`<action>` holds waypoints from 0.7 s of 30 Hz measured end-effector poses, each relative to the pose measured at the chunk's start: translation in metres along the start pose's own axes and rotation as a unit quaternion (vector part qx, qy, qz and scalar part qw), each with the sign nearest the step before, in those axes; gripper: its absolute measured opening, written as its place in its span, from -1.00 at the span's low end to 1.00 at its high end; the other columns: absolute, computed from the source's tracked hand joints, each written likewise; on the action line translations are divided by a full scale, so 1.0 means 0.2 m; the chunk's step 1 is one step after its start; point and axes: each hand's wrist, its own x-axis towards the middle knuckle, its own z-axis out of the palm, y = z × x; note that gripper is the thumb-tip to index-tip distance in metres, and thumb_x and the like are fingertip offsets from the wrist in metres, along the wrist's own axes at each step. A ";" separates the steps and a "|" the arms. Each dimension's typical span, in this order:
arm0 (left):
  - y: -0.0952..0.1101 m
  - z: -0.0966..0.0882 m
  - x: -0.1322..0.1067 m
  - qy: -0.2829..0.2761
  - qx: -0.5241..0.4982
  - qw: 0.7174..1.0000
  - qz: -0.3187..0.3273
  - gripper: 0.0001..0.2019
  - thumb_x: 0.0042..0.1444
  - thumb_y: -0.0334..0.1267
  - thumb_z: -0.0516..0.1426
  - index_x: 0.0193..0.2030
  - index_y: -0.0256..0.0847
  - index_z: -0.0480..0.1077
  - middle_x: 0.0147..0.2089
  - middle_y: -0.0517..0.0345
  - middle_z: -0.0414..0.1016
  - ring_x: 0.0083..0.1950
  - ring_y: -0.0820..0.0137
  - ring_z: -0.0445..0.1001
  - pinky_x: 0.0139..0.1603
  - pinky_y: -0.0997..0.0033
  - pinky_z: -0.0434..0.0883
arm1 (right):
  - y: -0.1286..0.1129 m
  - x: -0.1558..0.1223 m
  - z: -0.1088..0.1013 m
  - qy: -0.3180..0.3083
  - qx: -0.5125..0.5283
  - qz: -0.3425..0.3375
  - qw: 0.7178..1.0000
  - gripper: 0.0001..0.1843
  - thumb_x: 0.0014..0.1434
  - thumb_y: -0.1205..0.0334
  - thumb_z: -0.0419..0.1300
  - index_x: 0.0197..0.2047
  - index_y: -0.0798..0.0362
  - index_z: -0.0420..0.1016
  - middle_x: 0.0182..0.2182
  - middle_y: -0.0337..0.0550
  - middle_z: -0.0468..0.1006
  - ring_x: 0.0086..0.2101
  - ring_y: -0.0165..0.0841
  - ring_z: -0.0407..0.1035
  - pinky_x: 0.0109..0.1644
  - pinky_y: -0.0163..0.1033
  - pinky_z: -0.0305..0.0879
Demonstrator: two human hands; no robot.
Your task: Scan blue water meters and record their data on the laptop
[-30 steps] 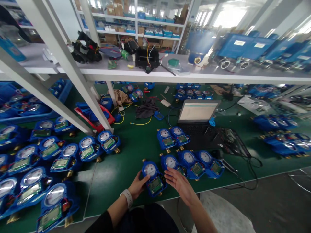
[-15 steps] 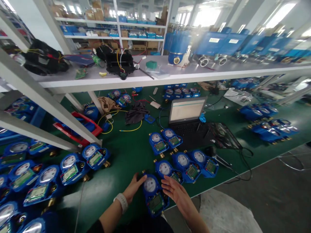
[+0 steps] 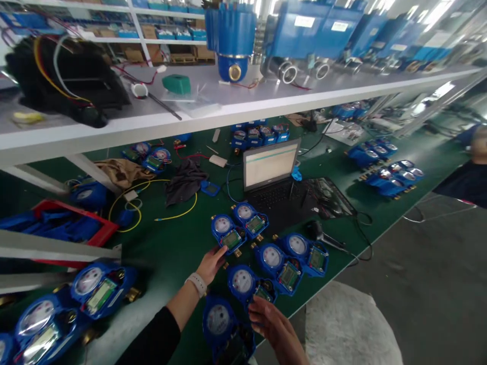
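My left hand (image 3: 211, 263), with a pale watch band at the wrist, reaches to a blue water meter (image 3: 222, 224) in front of the laptop. Its fingertips touch the near edge by the green display board; the fingers look extended, not wrapped round it. Nearer me, my right hand (image 3: 272, 324) holds nothing, its fingers loosely bent and apart. It hovers by the display of another water meter (image 3: 242, 280) and partly covers it. Just left of that hand lies a front water meter (image 3: 218, 319), blurred and cut off by the lower edge.
A laptop (image 3: 271, 165) stands behind the meters, with a handheld scanner (image 3: 323, 235) to its right. More meters (image 3: 89, 281) sit at left near a red crate (image 3: 108, 234). A white shelf (image 3: 243, 104) crosses above the green table. A stool (image 3: 350, 329) is at lower right.
My left hand has left the front meter and moved forward to the meter before the laptop. My right hand stays near the front meters. The view has swung right.
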 end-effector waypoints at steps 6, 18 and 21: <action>0.00 0.00 0.01 0.010 -0.035 0.999 -0.024 -0.95 0.16 -0.49 0.16 -0.28 -0.31 0.41 -0.32 0.18 0.50 -0.39 0.48 0.45 -0.34 0.47 0.46 | 0.03 0.06 0.02 -0.014 0.015 0.014 1.000 -0.37 -0.15 -0.23 0.35 -0.11 0.03 0.56 -0.25 0.06 0.57 -0.40 -0.28 0.44 -0.35 -0.17 0.33; 0.04 0.04 -0.15 0.030 -0.072 0.997 -0.031 -0.87 0.18 -0.49 0.13 -0.30 -0.22 0.45 -0.23 0.08 0.52 -0.26 0.38 0.50 -0.16 0.43 0.45 | -0.45 0.12 -0.02 0.075 -0.151 -0.142 0.976 -0.39 -0.03 -0.26 0.24 -0.09 0.05 0.51 -0.42 -0.08 0.54 -0.48 -0.30 0.40 -0.49 -0.23 0.31; 0.04 -0.02 -0.22 0.055 -0.064 0.996 -0.011 -0.89 0.16 -0.49 0.15 -0.27 -0.21 0.44 -0.22 0.11 0.50 -0.23 0.40 0.50 -0.13 0.44 0.45 | -0.73 0.40 0.00 0.134 -0.297 -0.243 0.913 -0.25 -0.12 -0.38 0.19 -0.05 0.03 0.46 -0.13 0.00 0.52 -0.11 -0.16 0.40 -0.11 -0.13 0.35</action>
